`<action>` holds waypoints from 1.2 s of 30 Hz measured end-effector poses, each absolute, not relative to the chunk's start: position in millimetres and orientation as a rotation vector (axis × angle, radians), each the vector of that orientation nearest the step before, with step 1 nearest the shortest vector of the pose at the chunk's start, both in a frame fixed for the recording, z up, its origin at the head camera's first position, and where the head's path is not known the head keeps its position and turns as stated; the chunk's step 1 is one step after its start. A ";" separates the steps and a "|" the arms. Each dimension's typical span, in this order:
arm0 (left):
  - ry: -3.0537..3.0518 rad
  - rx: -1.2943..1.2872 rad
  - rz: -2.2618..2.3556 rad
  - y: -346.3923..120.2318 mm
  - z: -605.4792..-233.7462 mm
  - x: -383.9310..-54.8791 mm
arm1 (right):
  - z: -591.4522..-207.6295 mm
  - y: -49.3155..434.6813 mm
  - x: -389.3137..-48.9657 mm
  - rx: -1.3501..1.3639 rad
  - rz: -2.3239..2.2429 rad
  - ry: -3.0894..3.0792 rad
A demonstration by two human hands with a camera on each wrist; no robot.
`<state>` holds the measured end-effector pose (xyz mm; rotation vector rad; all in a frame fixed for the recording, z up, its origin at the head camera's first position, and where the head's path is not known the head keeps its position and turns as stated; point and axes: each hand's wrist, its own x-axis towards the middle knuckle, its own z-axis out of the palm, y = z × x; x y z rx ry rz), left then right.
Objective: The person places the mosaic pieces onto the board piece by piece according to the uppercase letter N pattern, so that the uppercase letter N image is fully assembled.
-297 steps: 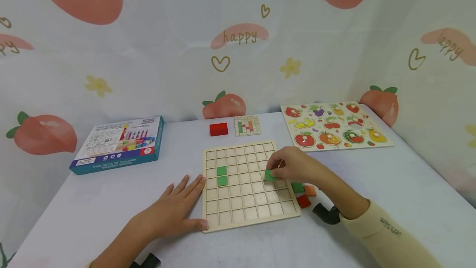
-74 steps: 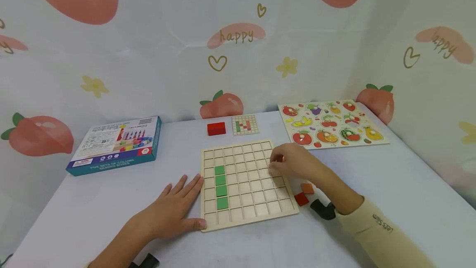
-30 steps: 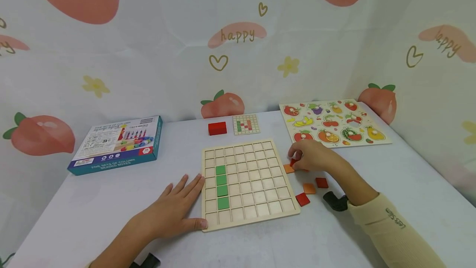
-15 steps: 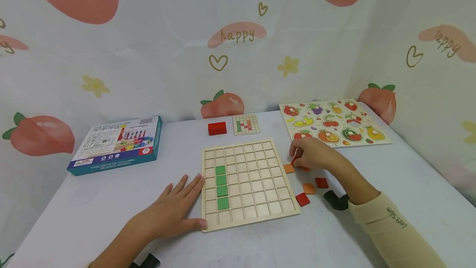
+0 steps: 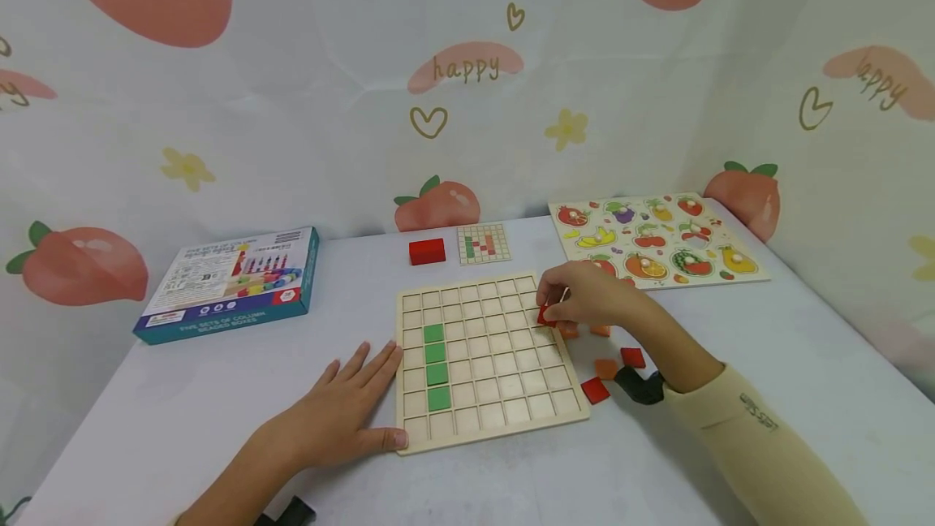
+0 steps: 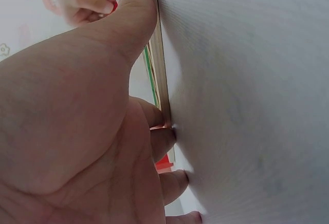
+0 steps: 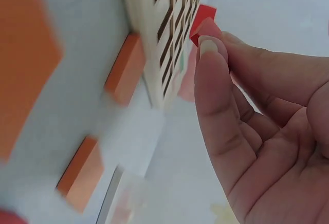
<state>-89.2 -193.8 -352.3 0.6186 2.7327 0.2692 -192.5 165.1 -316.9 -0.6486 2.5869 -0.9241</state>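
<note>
My left hand [image 5: 339,412] lies flat with fingers spread. Its fingertips meet the left edge of the wooden grid board [image 5: 485,370], and the thumb rests on the near left corner. A column of several green tiles [image 5: 437,374] fills cells on the board's left side. Over the board's right edge, my right hand [image 5: 588,295] pinches a red square tile [image 5: 545,316] between thumb and fingertips. In the right wrist view, orange tiles [image 7: 126,70] lie on the table below that hand.
Loose red tiles [image 5: 595,390] and orange tiles [image 5: 605,368] lie right of the board. Behind it are a red block [image 5: 427,252] and a small pattern card [image 5: 484,244]. A fruit puzzle [image 5: 661,242] lies back right, a blue-edged box [image 5: 230,286] back left.
Several green tiles now form one column, up from two. The right hand has spread loose tiles beside the board, picked up a red one and carried it left. The left hand stays put.
</note>
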 end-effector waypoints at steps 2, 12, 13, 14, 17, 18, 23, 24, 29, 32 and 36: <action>2.734 0.620 0.269 -194.0 -352.6 -89.3 | -316.7 158.5 -194.3 -0.657 -0.920 2.570; 2.732 0.611 0.280 -194.3 -352.3 -89.1 | -314.8 120.5 -198.0 -0.754 -0.906 2.500; 2.732 0.611 0.279 -194.3 -352.4 -89.1 | -314.9 116.2 -198.5 -0.775 -0.897 2.501; 2.733 0.612 0.278 -194.3 -352.5 -89.1 | -314.8 111.8 -199.0 -0.797 -0.884 2.500; 2.733 0.611 0.281 -194.2 -352.7 -89.0 | -315.1 99.4 -200.3 -0.871 -0.841 2.501; 2.734 0.610 0.281 -194.2 -352.7 -88.9 | -315.5 95.4 -200.8 -0.891 -0.826 2.501; 2.732 0.603 0.291 -194.2 -352.4 -88.8 | -318.3 77.3 -201.4 -0.960 -0.793 2.485; 2.732 0.603 0.290 -194.3 -352.4 -88.8 | -319.2 73.8 -201.5 -0.958 -0.788 2.479; 2.727 0.598 0.288 -194.6 -352.3 -89.0 | -322.1 59.4 -200.8 -0.958 -0.754 2.473; 2.724 0.599 0.294 -194.7 -352.0 -89.0 | -323.7 53.3 -200.2 -0.953 -0.742 2.472; 2.719 0.601 0.304 -194.5 -351.3 -88.7 | -325.6 47.7 -199.1 -0.941 -0.745 2.469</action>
